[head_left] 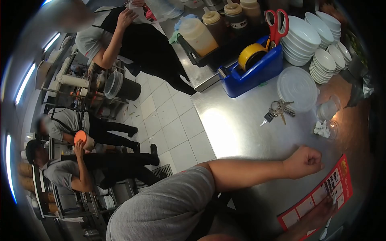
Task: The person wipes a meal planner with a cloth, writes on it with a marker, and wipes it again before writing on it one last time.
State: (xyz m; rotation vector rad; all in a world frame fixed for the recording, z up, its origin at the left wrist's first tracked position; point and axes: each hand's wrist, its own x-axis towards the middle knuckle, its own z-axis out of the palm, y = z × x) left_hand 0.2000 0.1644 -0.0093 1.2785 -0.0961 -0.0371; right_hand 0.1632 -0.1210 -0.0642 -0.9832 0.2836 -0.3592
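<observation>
My left hand point(303, 162) rests on the metal table point(250, 134), curled into a fist, with nothing visible in it. Just beyond the fist, at the lower right, lies a red printed card point(341, 180) with pale panels and dark lettering. My right hand point(319, 215) is dim, over the card's near part. A slim white pen point(327, 225) is in its fingers, partly hidden by them. Away from my hands lie a bunch of keys point(278, 111) and a round clear plastic lid point(297, 89).
A blue tape dispenser point(253, 76) holds yellow tape and red-handled scissors point(276, 26). White bowls point(299, 38) are stacked beside it, and squeeze bottles point(199, 36) stand behind. Crumpled tissue point(321, 129) lies at the right. Several co-workers stand on the tiled floor point(171, 120) at my left.
</observation>
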